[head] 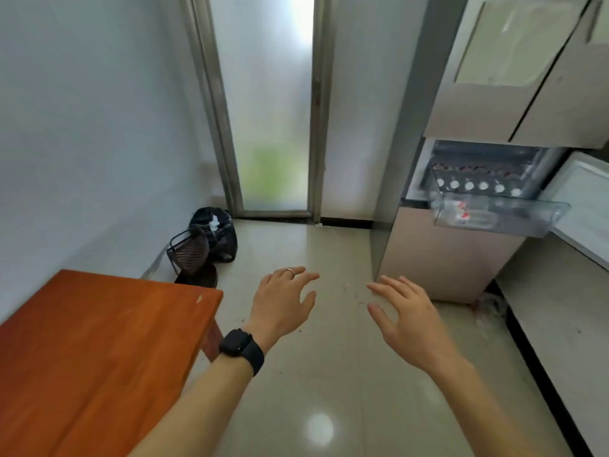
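My left hand (283, 300) is held out in front of me over the tiled floor, fingers spread and relaxed, holding nothing; it wears a ring, and a dark watch sits on the wrist. My right hand (407, 316) hovers beside it, also spread and empty. Both hands are apart from every object. To the right stands a beige fridge (441, 258) with its door (583, 209) swung open. A clear door shelf (494, 212) holds blurred items, and a rack with several round white caps shows behind it.
An orange wooden table (99, 351) fills the lower left. A small black fan (192, 255) and a black rubbish bag (217, 232) sit by the left wall. A frosted glass door (273, 110) is straight ahead. A white counter with a black edge (560, 324) runs along the right.
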The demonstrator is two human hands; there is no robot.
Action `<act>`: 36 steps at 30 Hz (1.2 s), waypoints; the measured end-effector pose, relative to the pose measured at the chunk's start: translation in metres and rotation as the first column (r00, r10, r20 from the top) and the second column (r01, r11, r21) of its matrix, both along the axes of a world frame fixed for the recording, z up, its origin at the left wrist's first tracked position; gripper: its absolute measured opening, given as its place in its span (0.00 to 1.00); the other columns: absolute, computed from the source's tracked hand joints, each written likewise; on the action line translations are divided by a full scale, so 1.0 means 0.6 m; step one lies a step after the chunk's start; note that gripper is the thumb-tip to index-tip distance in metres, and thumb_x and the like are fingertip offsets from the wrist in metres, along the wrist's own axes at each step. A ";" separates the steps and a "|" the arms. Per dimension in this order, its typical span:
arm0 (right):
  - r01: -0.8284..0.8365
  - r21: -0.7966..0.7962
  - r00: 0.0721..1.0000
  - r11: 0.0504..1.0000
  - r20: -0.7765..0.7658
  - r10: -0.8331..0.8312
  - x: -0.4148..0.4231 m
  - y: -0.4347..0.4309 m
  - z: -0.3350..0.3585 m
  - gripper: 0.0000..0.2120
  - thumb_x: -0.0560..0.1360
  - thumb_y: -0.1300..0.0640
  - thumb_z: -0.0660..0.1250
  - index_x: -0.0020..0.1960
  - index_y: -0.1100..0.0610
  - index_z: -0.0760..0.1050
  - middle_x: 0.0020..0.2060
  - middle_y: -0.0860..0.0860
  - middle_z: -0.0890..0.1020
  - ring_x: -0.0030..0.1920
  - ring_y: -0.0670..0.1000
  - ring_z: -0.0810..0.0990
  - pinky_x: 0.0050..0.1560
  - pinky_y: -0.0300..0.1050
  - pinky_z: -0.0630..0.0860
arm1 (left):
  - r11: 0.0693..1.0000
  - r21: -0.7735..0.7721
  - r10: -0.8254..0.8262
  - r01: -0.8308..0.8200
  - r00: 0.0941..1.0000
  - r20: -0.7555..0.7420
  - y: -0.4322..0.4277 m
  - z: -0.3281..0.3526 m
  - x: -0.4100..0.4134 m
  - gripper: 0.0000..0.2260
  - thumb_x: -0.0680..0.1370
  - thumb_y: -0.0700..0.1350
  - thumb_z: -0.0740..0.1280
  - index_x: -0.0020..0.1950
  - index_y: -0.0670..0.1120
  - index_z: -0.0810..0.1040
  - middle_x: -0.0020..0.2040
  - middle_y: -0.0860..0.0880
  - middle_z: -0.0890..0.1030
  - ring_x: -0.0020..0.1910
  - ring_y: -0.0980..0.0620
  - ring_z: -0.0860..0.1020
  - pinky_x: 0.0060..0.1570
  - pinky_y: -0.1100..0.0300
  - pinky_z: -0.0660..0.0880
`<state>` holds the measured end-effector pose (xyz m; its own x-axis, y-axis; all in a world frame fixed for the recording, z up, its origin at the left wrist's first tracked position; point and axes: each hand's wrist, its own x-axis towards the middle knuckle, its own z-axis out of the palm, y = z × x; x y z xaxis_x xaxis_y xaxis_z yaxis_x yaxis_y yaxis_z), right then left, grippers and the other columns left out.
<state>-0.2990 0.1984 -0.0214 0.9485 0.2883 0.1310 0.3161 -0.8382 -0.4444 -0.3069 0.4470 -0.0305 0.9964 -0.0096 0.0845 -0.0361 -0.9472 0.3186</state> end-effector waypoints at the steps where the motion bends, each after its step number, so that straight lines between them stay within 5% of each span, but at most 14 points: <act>1: 0.040 0.016 0.999 0.999 0.008 -0.040 0.012 -0.036 0.002 0.19 0.80 0.44 0.64 0.70 0.43 0.73 0.73 0.44 0.71 0.76 0.50 0.60 0.76 0.45 0.57 | 0.999 0.005 -0.036 0.036 0.999 0.009 -0.035 0.004 0.027 0.20 0.83 0.57 0.59 0.76 0.62 0.68 0.76 0.56 0.69 0.75 0.53 0.65 0.75 0.53 0.59; 20: 0.419 0.021 0.904 0.908 -0.102 -0.415 0.429 -0.457 0.003 0.22 0.80 0.42 0.62 0.74 0.40 0.67 0.74 0.41 0.68 0.76 0.47 0.59 0.76 0.44 0.56 | 0.891 -0.047 -0.451 0.451 0.892 0.012 -0.472 0.012 0.626 0.21 0.82 0.54 0.61 0.76 0.59 0.68 0.75 0.52 0.69 0.74 0.50 0.66 0.73 0.51 0.64; 36: 0.360 0.055 0.922 0.931 -0.170 -0.347 0.856 -0.670 -0.041 0.22 0.80 0.44 0.64 0.73 0.43 0.69 0.69 0.39 0.72 0.72 0.46 0.65 0.70 0.41 0.61 | 0.914 -0.078 -0.406 0.399 0.903 -0.143 -0.658 -0.071 1.009 0.20 0.82 0.55 0.61 0.75 0.60 0.68 0.75 0.53 0.70 0.73 0.51 0.68 0.72 0.49 0.67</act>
